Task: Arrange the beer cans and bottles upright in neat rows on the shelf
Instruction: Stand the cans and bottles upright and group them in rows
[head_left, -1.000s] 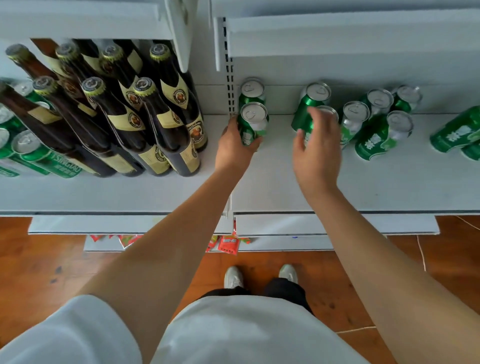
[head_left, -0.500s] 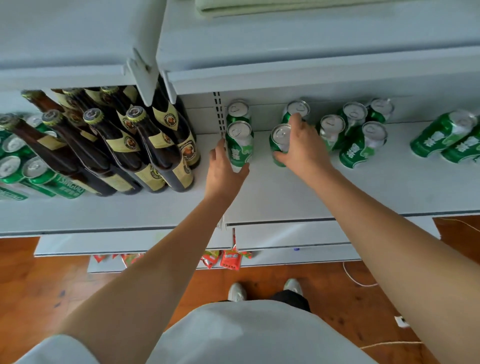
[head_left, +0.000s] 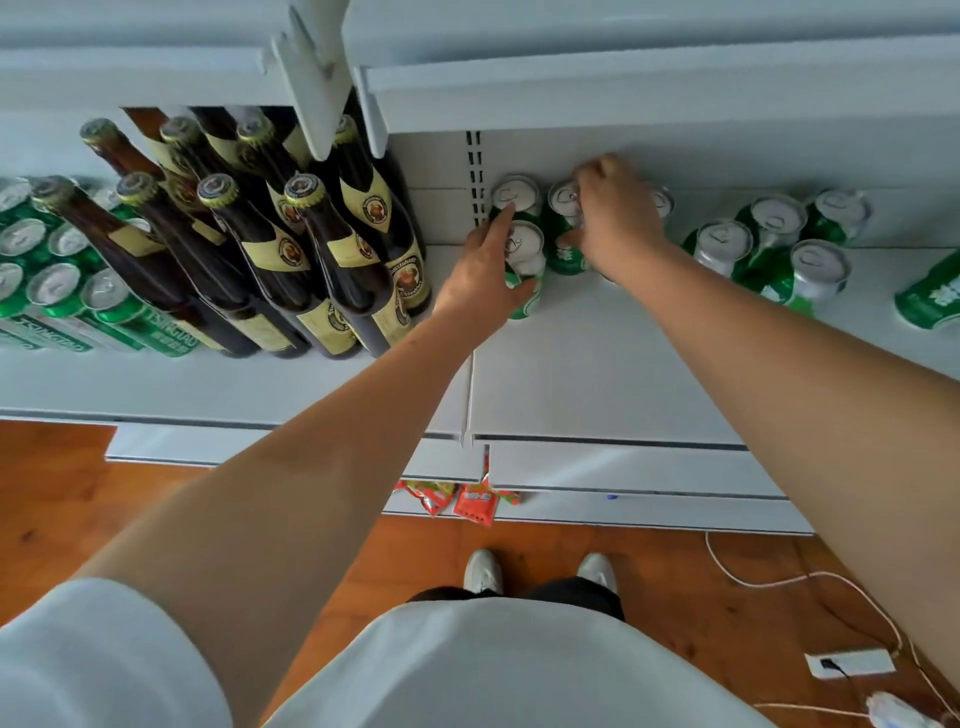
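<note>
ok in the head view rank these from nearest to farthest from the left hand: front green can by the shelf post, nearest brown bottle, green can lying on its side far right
1. Front green can: under the left hand, which grips it.
2. Nearest brown bottle: just to its left.
3. Can lying on its side: far right end of the shelf.

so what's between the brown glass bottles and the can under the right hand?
Head view: two upright green cans, front and rear, with the left hand on the front one.
</note>
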